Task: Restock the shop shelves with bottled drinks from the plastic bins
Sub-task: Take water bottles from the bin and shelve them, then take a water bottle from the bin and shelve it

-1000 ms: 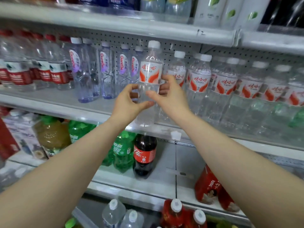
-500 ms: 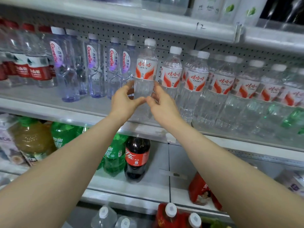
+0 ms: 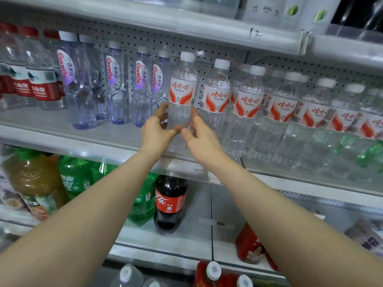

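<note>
A clear water bottle point(image 3: 182, 88) with a white cap and a red-and-white label stands upright on the middle shelf point(image 3: 62, 139), at the left end of a row of like bottles point(image 3: 248, 100). My left hand point(image 3: 156, 133) grips its lower body from the left. My right hand point(image 3: 200, 137) grips it from the right, thumb in front. Both forearms reach up from the bottom of the view.
Purple-tinted bottles point(image 3: 116, 83) and red-labelled water bottles point(image 3: 41, 83) stand to the left on the same shelf. Below are green soda bottles point(image 3: 74, 179), a cola bottle point(image 3: 170, 201) and a red carton point(image 3: 252, 247). Capped bottles point(image 3: 213, 272) show at the bottom edge.
Both hands have pushed the water bottle further back onto the shelf, in line with the other labelled bottles. The view has shifted slightly right.
</note>
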Available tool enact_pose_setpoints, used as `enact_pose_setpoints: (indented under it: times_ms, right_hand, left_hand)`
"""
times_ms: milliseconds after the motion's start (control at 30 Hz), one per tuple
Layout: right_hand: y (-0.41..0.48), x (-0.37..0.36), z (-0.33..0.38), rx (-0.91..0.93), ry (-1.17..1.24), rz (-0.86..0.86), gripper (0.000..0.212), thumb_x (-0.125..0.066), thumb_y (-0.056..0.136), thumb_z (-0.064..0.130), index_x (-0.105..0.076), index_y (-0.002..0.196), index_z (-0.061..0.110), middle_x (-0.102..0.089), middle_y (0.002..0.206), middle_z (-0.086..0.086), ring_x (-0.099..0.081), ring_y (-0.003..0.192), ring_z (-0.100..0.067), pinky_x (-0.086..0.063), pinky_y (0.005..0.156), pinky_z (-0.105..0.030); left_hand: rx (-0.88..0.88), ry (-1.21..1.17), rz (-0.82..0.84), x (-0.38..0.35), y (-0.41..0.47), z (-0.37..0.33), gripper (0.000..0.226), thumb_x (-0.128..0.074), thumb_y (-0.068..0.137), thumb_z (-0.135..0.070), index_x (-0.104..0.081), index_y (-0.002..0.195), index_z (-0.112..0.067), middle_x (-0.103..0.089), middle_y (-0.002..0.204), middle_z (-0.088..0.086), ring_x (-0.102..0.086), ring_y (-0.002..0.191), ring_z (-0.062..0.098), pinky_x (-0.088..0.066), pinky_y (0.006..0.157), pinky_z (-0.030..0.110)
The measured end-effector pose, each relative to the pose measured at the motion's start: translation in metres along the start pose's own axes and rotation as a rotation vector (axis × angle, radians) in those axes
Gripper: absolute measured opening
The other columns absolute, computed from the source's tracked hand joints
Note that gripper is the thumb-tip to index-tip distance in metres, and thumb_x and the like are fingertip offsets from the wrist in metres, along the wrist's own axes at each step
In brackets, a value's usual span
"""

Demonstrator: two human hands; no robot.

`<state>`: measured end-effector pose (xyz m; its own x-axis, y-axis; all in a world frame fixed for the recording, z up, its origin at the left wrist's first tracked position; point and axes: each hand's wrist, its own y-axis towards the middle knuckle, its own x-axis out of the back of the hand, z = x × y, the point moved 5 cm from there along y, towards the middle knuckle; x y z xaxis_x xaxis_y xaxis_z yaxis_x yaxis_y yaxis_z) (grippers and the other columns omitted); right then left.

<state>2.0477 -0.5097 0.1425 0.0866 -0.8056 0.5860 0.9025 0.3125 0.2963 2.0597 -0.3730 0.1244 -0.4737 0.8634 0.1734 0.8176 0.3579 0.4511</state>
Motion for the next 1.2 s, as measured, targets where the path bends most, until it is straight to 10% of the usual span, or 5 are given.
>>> enact_pose_setpoints:
  times_ms: [200,367,633,1200]
  right_hand:
    - [-0.005,-0.001,-0.007,0.011,-0.026,0.021,0.067,-0.046,0.105,0.023,-0.011,0.161,0.031,-0.052,0.146,-0.007,-0.052,0.132,-0.023,-0.038,0.1,-0.028]
    - [-0.012,0.003,-0.014,0.027,0.041,0.038,0.059,-0.046,0.105,0.018,-0.023,0.159,0.025,-0.043,0.156,0.002,-0.041,0.143,-0.016,-0.033,0.118,-0.035]
    - [-0.04,0.032,-0.024,0.094,0.013,-0.001,0.048,-0.047,0.104,0.012,-0.042,0.151,0.023,-0.059,0.141,-0.001,-0.054,0.128,-0.014,-0.042,0.109,-0.03]
    - [-0.185,0.191,-0.168,-0.081,-0.014,-0.27,0.041,-0.061,0.096,0.006,-0.062,0.133,0.024,-0.069,0.116,0.0,-0.064,0.11,-0.007,-0.05,0.094,-0.018]
  left_hand:
    - [-0.005,-0.051,0.028,-0.008,-0.004,0.009,0.087,-0.079,0.075,-0.014,-0.037,0.15,-0.024,-0.062,0.134,0.0,-0.059,0.122,0.016,-0.047,0.105,0.043]
    - [0.035,-0.022,0.028,-0.011,-0.022,0.015,0.082,-0.074,0.085,-0.012,-0.03,0.153,-0.025,-0.056,0.141,0.002,-0.053,0.128,0.016,-0.042,0.11,0.039]
    - [-0.035,-0.004,-0.16,-0.012,-0.069,-0.004,0.046,-0.074,0.085,-0.013,-0.058,0.127,-0.021,-0.061,0.121,-0.001,-0.059,0.103,0.004,-0.048,0.095,0.019]
    - [-0.053,-0.151,0.368,-0.212,-0.194,-0.069,0.034,-0.072,0.085,-0.004,-0.062,0.106,-0.029,-0.066,0.098,-0.013,-0.065,0.087,0.003,-0.054,0.081,0.019]
